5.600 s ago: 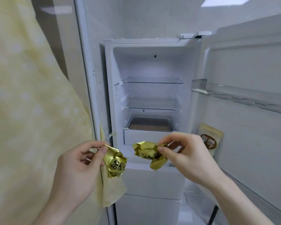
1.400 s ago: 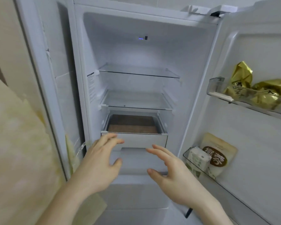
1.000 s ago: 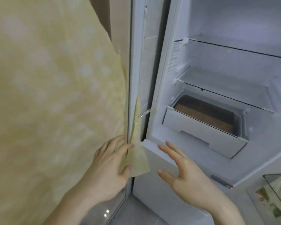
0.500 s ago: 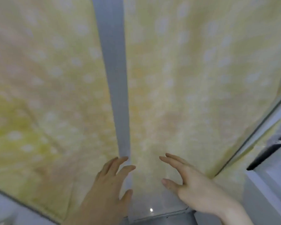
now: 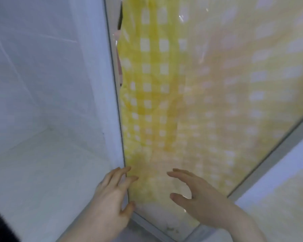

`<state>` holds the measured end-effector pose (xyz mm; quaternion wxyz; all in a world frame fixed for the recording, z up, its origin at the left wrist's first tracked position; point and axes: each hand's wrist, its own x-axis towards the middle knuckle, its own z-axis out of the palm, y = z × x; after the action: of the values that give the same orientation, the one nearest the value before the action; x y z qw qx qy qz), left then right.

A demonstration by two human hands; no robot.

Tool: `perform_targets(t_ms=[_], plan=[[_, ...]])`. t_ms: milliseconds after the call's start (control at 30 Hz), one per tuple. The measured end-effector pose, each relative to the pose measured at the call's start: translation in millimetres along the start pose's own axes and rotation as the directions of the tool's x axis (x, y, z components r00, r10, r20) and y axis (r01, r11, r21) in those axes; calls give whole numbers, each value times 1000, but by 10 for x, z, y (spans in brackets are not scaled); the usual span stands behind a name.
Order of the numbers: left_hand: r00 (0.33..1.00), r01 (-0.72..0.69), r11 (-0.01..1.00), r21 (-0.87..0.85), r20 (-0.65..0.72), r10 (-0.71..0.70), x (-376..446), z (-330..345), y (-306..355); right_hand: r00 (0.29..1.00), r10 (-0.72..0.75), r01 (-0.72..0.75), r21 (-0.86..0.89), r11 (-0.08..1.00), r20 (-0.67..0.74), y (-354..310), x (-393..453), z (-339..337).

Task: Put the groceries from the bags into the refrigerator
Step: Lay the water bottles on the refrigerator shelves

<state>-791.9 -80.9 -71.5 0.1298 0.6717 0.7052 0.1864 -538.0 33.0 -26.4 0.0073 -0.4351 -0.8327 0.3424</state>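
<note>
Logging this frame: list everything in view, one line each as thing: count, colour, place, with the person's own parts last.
checked cloth: one, yellow with white squares, filling the centre and right, seemingly behind a glossy pane.
frame strip: one, dark and thin, running from the top centre down to the hands, at the cloth's left edge.
tiled wall: one, white, left side.
ledge: one, white, lower left below the tiled wall.
grey bar: one, grey, slanting across the lower right.
left hand: one, bare, bottom centre, fingers straight, holding nothing.
right hand: one, bare, bottom right of centre, fingers spread, holding nothing.
</note>
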Motion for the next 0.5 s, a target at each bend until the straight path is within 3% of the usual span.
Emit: perform_targets(t_ms=[200, 400, 500], plan=[[920, 342, 939, -30, -194, -341, -587, -37, -172, 946, -279, 301, -126, 945, 162, -276, 577, 130], [750, 602, 797, -54, -304, -587, -1306, -39, -104, 813, -445, 517, -117, 848, 375, -657, 877, 484], [634, 713, 698, -68, -362, -683, -1719, -101, -74, 721, -524, 614, -69, 786, 453, -1012, 910, 753]])
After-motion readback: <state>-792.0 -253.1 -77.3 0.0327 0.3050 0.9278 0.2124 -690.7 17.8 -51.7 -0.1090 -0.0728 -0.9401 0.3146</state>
